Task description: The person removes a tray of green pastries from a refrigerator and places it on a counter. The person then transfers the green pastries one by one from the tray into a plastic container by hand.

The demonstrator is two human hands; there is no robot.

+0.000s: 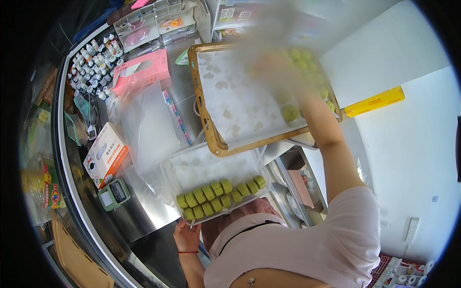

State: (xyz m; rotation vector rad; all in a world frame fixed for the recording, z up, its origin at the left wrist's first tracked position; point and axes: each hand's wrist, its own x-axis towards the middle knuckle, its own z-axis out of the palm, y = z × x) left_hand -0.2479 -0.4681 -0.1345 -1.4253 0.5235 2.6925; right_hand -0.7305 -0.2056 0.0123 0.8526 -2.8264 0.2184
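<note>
My left hand [186, 235] grips the near left corner of a clear plastic box [212, 158], with my thumb and fingertips at its rim. Green round pastries [207, 193] stand on edge in rows along the box's near side; white paper lines the rest. Over the baking tray [209, 129] my right arm reaches out, and my right hand [268, 68] is blurred above the paper. Whether it holds a pastry I cannot tell. Several more green pastries [290, 113] lie on the tray's right side, partly behind my arm. Dark stains mark the tray's lining paper [239, 104].
Clear plastic bags [151, 126] lie left of the tray, beside a pink glove box [144, 68] and a white-orange box [106, 154]. Small bottles [95, 64] crowd the back left. A green device [114, 194] sits nearer. A yellow roll box [374, 101] is at right.
</note>
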